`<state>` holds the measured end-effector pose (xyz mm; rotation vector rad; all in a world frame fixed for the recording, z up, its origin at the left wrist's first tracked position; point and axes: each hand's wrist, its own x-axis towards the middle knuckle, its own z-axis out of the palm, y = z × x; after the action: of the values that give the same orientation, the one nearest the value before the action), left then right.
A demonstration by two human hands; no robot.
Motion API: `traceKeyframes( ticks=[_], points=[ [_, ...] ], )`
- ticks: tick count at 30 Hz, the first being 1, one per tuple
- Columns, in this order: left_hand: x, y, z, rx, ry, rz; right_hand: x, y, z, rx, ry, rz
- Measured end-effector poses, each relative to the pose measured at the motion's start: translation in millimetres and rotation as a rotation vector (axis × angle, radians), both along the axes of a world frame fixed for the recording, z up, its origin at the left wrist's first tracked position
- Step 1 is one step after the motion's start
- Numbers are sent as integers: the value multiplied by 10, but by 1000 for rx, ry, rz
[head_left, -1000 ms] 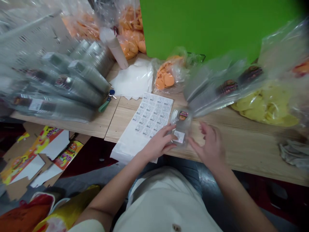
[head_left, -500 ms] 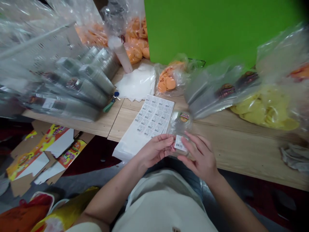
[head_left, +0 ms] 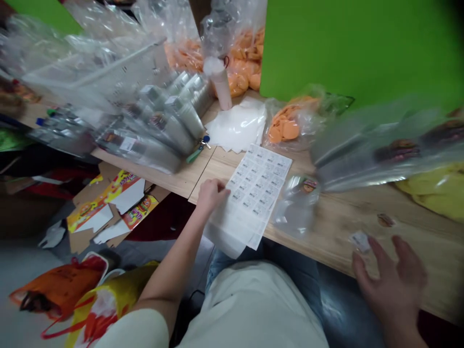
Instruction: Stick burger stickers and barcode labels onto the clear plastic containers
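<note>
My left hand [head_left: 212, 195] pinches the left edge of a sheet of barcode labels [head_left: 259, 181], which lies on the table with its blank lower part bending over the front edge. My right hand [head_left: 393, 278], blurred, has its fingers spread above the table at the right. Just beyond its fingertips is a clear plastic piece with a white label [head_left: 360, 240]; whether they touch cannot be made out. A round burger sticker [head_left: 386, 221] shows near it. Right of the sheet lies a clear plastic pack [head_left: 297, 208] with a burger sticker at its top.
Stacked clear packs [head_left: 152, 145] and a keyring [head_left: 203, 145] lie at the left. Behind are white sheets [head_left: 239, 123], a pinkish bottle [head_left: 220, 84] and a bag of orange discs [head_left: 286, 128]. A bag of yellow pieces [head_left: 438, 191] is at right. Printed cardboard [head_left: 119, 208] lies below left.
My hands have moved apart: the left to the label sheet's left edge, the right far rightward. The labelled clear piece they held is now on the table at right. The view has shifted left.
</note>
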<state>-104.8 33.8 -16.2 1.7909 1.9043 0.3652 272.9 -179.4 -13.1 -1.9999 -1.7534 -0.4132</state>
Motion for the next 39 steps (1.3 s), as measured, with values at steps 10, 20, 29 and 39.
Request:
traceKeyframes(
  ticks=[10, 20, 29, 39],
  points=[
    [-97, -100, 310, -474, -804, -117, -2200, 1660, 390, -200, 584, 509],
    [-135, -111, 318, -59, -582, -461, -2190, 1794, 211, -403, 974, 480],
    [3, -258, 318, 64, -183, -405, -2096, 1649, 393, 53, 516, 297],
    [75, -316, 487, 62, -280, -697, -1934, 1576, 608, -300, 952, 441]
  ],
)
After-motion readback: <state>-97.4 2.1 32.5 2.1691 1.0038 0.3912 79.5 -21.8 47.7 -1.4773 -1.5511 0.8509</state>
